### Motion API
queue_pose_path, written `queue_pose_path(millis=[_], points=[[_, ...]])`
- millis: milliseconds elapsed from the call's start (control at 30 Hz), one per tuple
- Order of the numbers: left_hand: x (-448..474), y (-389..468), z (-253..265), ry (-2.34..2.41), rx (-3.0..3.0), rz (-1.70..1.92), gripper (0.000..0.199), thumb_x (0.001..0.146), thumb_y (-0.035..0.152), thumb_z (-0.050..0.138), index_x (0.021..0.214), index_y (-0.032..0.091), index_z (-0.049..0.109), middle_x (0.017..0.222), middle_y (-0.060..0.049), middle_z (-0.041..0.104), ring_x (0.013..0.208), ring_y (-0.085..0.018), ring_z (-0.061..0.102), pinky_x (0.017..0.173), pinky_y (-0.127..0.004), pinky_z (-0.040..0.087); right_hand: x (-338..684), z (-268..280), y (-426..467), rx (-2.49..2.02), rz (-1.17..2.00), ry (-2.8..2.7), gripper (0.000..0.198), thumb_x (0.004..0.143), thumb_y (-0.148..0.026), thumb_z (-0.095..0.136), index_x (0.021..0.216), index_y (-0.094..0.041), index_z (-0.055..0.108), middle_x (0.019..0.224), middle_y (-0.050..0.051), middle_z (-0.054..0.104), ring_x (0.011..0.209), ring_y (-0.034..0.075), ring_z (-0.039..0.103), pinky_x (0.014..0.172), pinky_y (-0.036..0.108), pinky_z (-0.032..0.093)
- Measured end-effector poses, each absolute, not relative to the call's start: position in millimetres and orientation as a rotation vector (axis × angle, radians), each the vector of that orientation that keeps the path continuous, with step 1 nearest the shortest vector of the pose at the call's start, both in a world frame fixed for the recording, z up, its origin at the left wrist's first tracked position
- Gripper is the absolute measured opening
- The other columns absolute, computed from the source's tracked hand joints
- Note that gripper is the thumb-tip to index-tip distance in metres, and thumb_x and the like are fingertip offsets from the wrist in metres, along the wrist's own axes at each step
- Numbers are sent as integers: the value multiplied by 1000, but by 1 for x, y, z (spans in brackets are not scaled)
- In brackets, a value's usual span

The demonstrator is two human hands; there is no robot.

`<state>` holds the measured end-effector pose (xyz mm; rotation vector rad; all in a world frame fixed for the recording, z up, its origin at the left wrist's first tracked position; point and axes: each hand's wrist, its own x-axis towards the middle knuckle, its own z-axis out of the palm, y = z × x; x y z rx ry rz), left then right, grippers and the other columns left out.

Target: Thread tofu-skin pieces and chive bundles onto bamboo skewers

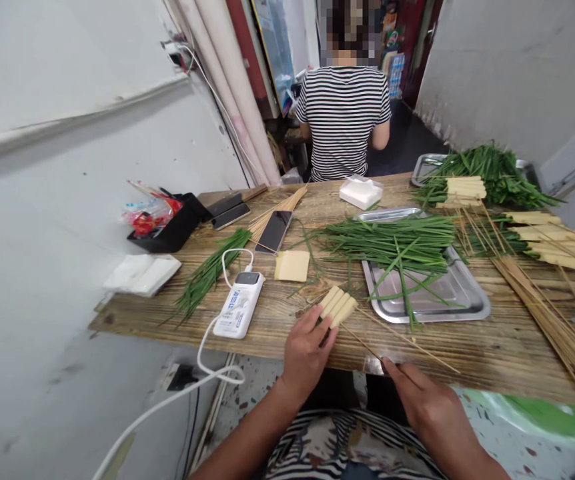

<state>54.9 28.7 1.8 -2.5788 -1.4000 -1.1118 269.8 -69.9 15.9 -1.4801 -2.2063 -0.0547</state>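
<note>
My left hand (308, 347) grips a row of several pale yellow tofu-skin rolls (338, 307) at the front edge of the table. In my right hand (420, 393) is the end of a thin bamboo skewer (362, 342), which points into the rolls. A second skewer (412, 343) runs from the rolls to the right, lying over the wood. Just behind sits a stack of flat tofu-skin squares (292, 265). To the right of the rolls, green chives (392, 243) lie across a metal tray (480, 308). How deep the skewer goes is hidden.
A white power bank (240, 307) with a cable, a phone (274, 231), more chives (212, 270) and a black box (172, 230) occupy the left. Finished skewered rolls (555, 240) and loose skewers (547, 317) lie right. A person in stripes (345, 120) is beyond the table.
</note>
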Motion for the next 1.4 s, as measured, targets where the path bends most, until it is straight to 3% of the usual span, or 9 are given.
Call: queue_pose_path(millis=[433, 667, 900, 1400], points=[[56, 29, 0, -1419, -2563, -1139, 18, 84, 17, 60, 102, 19, 63, 114, -9, 64, 109, -20, 60, 94, -37, 53, 266, 11, -62, -1450, -30, -2216, 39, 88, -6, 31, 116, -12, 58, 84, 7, 65, 62, 11, 61, 60, 20, 51], [56, 29, -2, -1446, -2556, -1115, 17, 84, 19, 60, 101, 18, 64, 114, -9, 64, 108, -21, 61, 93, -36, 53, 263, 4, -62, -1488, -44, -2241, 42, 84, -3, 35, 120, -11, 57, 98, 11, 66, 74, 14, 64, 65, 22, 53], [56, 29, -2, -1466, -2552, -1112, 18, 85, 19, 59, 102, 19, 64, 116, -10, 64, 109, -21, 61, 93, -36, 54, 258, 4, -56, -1468, -116, -2249, 40, 82, 0, 38, 115, -9, 58, 94, 11, 66, 75, 14, 63, 68, 23, 53], [57, 30, -3, -1480, -2534, -1139, 18, 84, 18, 61, 101, 17, 66, 113, -11, 65, 106, -21, 63, 91, -36, 54, 252, 14, -42, -1439, -138, -2291, 41, 75, 3, 39, 109, -8, 60, 82, 8, 65, 64, 14, 61, 53, 22, 50]])
